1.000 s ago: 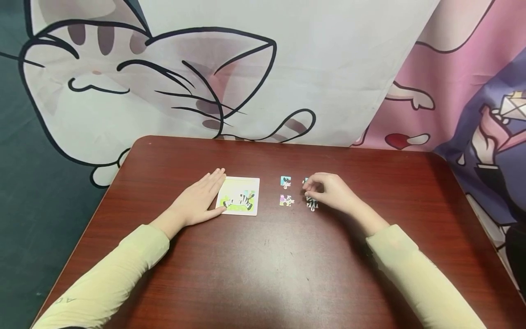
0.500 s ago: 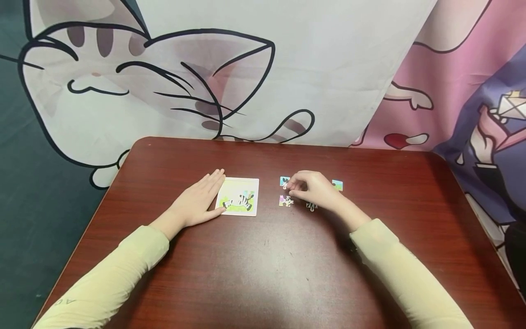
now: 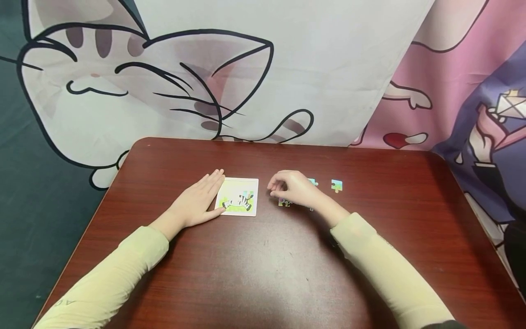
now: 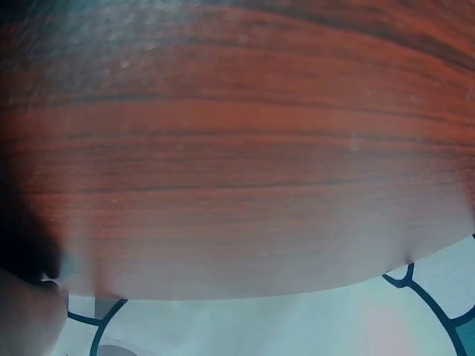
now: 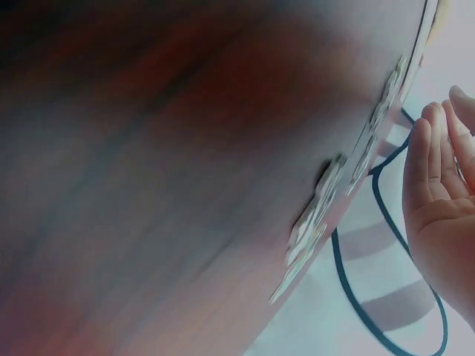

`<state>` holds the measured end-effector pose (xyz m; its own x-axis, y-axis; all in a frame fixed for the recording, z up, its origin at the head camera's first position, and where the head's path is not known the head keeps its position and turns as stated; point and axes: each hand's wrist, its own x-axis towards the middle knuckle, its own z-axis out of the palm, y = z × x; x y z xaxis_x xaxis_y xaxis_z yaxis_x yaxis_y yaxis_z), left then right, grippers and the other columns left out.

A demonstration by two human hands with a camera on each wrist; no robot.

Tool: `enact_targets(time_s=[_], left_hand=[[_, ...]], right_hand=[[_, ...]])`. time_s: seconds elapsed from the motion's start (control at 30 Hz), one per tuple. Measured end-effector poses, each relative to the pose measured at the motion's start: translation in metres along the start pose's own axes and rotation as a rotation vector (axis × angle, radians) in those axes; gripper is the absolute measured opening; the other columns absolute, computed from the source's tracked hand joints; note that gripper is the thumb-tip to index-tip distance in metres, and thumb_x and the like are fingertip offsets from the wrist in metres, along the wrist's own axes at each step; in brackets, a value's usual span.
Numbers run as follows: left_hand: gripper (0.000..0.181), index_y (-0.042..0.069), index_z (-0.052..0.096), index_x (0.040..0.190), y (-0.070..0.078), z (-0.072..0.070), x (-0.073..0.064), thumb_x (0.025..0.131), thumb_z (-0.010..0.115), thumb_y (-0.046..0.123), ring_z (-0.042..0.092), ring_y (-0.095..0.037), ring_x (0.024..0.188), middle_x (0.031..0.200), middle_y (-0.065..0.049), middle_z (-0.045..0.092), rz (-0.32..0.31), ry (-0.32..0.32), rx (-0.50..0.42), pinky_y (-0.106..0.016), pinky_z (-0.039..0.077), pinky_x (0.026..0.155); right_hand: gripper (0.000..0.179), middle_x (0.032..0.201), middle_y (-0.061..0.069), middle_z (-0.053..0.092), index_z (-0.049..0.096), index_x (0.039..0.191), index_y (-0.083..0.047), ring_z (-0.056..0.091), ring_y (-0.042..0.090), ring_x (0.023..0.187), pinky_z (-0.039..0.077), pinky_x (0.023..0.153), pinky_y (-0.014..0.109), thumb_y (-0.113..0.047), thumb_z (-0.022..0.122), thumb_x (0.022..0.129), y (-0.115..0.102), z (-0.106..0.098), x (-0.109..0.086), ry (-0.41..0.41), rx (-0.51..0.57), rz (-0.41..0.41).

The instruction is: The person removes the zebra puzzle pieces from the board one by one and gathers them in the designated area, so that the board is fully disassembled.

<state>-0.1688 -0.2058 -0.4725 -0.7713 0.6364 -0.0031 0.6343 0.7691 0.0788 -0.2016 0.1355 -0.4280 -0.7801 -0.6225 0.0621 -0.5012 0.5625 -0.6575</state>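
In the head view my left hand (image 3: 196, 198) lies flat with straight fingers on the left side of a small puzzle board (image 3: 237, 184), which shows a zebra on green grass. My right hand (image 3: 293, 187) is just right of the board, fingers curled and thumb opposite them; I cannot tell whether a piece is between the fingertips. It partly covers a purple puzzle piece (image 3: 284, 202). Beyond it lie a blue-green piece (image 3: 313, 181) and another puzzle piece (image 3: 337, 185). In the right wrist view the fingers (image 5: 423, 148) are raised beside low puzzle pieces (image 5: 315, 204).
Brown wooden table (image 3: 263, 274) under both forearms. A cloth backdrop (image 3: 328, 68) with a large cartoon cat hangs right behind the far edge; a pink and purple cloth (image 3: 431, 77) is at the right. The left wrist view holds mostly tabletop (image 4: 237, 163).
My right hand has moved left over the loose pieces toward the board, uncovering the pieces at the right and covering the left ones. The left hand and board have stayed put.
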Motion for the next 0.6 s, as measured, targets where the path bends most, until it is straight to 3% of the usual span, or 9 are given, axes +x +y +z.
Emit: enact_targets(time_s=[0.13, 0.43, 0.6], left_hand=[[0.094, -0.007, 0.023, 0.166, 0.000, 0.000, 0.000, 0.103, 0.057, 0.054, 0.020, -0.035, 0.166, 0.177, -0.022, 0.018, -0.009, -0.022, -0.005, -0.049, 0.023, 0.135], [0.094, -0.008, 0.026, 0.164, -0.001, 0.002, 0.000, 0.101, 0.061, 0.051, 0.024, -0.038, 0.164, 0.175, -0.025, 0.023, 0.012, 0.021, -0.004, -0.053, 0.028, 0.133], [0.094, -0.007, 0.023, 0.166, -0.001, 0.001, 0.001, 0.103, 0.057, 0.054, 0.020, -0.036, 0.165, 0.177, -0.023, 0.019, -0.009, -0.019, -0.009, -0.050, 0.024, 0.135]], right_hand=[[0.008, 0.094, 0.003, 0.076, 0.078, 0.100, -0.008, 0.071, 0.013, 0.085, 0.063, 0.080, 0.027, -0.006, 0.080, 0.092, -0.004, 0.005, 0.008, -0.023, 0.006, 0.006], [0.007, 0.091, 0.003, 0.075, 0.077, 0.096, -0.007, 0.070, 0.012, 0.082, 0.061, 0.079, 0.023, -0.006, 0.081, 0.090, -0.010, 0.015, 0.023, -0.036, -0.010, -0.049], [0.008, 0.090, 0.003, 0.075, 0.077, 0.098, -0.006, 0.069, 0.012, 0.082, 0.060, 0.078, 0.022, -0.006, 0.081, 0.091, -0.014, 0.019, 0.029, -0.043, -0.002, -0.058]])
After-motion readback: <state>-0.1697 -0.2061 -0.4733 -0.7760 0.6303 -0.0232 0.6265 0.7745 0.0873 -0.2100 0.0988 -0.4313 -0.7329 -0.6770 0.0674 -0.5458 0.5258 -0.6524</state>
